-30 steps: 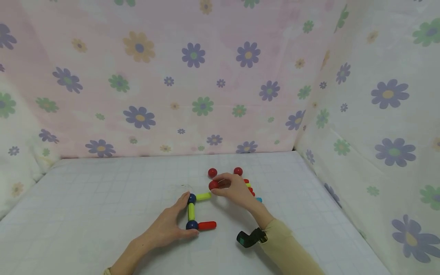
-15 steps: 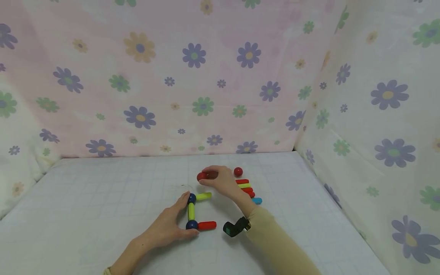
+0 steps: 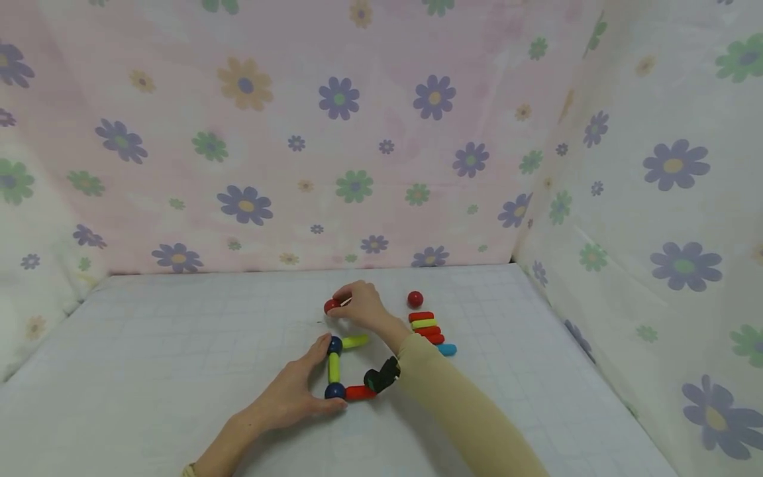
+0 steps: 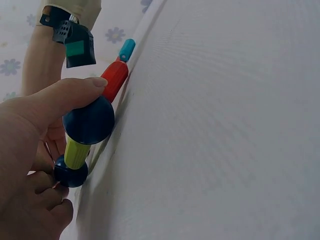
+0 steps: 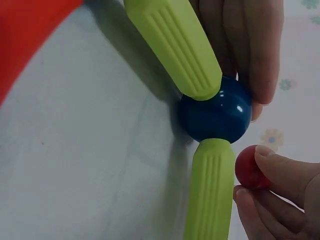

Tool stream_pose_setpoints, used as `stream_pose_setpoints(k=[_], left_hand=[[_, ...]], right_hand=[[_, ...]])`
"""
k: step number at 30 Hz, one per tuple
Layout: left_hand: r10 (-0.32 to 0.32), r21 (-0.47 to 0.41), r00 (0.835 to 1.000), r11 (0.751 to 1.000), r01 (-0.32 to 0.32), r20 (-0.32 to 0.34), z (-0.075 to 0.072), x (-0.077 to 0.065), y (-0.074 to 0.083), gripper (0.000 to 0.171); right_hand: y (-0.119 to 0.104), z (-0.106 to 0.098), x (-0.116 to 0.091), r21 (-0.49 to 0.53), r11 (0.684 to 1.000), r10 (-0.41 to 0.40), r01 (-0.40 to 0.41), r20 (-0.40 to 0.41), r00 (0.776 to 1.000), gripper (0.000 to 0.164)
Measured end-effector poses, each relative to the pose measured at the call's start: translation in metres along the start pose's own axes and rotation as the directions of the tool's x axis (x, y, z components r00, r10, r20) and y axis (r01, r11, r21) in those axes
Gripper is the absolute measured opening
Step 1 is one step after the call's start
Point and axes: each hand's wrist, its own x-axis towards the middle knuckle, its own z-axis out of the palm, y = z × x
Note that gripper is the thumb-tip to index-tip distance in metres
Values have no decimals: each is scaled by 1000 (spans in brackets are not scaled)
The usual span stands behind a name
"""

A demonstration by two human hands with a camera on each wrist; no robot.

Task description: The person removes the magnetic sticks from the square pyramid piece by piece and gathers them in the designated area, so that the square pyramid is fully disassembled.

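In the head view my left hand (image 3: 289, 391) spans a magnetic stick-and-ball frame on the table. Its thumb touches the near dark blue ball (image 4: 90, 120); its fingers meet the far blue ball (image 5: 215, 111). A yellow-green stick (image 3: 334, 368) joins these balls. From the far ball another yellow-green stick (image 3: 356, 341) points right; from the near one, a red stick (image 3: 359, 393). Beyond the frame my right hand (image 3: 365, 306) pinches a red ball (image 3: 332, 307) between thumb and fingers. The right wrist view also shows this red ball (image 5: 251, 167).
Another red ball (image 3: 415, 299) sits right of my right hand. Below it lie several loose sticks: red (image 3: 421, 317), yellow-green (image 3: 424, 324) and blue (image 3: 447, 349). My right wrist's camera (image 3: 381, 375) overlaps the red stick's end. Flowered cloth (image 3: 357, 132) walls the table.
My right hand has moved left and farther back with its red ball. A second red ball, seen behind that hand a second ago, is out of sight. My left hand stays on the frame.
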Motion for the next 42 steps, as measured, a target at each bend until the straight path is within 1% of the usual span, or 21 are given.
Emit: stream_pose_setpoints(k=[3,7,12,17,22,27,30,34,37,42], left_hand=[[6,-1,1000,1000,-6,1,0,0,-1,115],[5,-6,1000,1000,-5,1,-1,-1,0,115],[3,-6,1000,1000,-3,2,-2,-2,0,115],[0,-2,1000,1000,0,0,-1,-1,-1,115],[-3,2,1000,1000,3,3,0,0,-1,115],[-3,4,1000,1000,3,5,0,0,-2,115],[-1,3,1000,1000,1,3,1,0,-2,115],[-5,2,1000,1000,5,-1,2,1,-1,115],[-18,8,1000,1000,18,-5,2,1,0,115],[-32,20,999,999,33,-10,1,0,1,114]], right_hand=[[-1,2,3,-22,1000,4,-4,0,1000,33],[-2,5,5,-52,998,43,-43,1,999,32],[-5,8,5,-45,995,91,-90,6,996,32],[-5,9,3,-18,995,100,-100,11,995,34],[-4,9,1,-21,996,87,-87,8,996,36],[-4,8,-2,-27,995,92,-92,2,996,40],[-3,5,-7,-21,996,91,-91,-7,996,42],[-1,-3,-18,-6,998,66,-67,-36,997,42],[1,-8,-28,24,999,39,-38,-61,997,42],[3,-13,-50,92,996,18,-12,-68,998,40]])
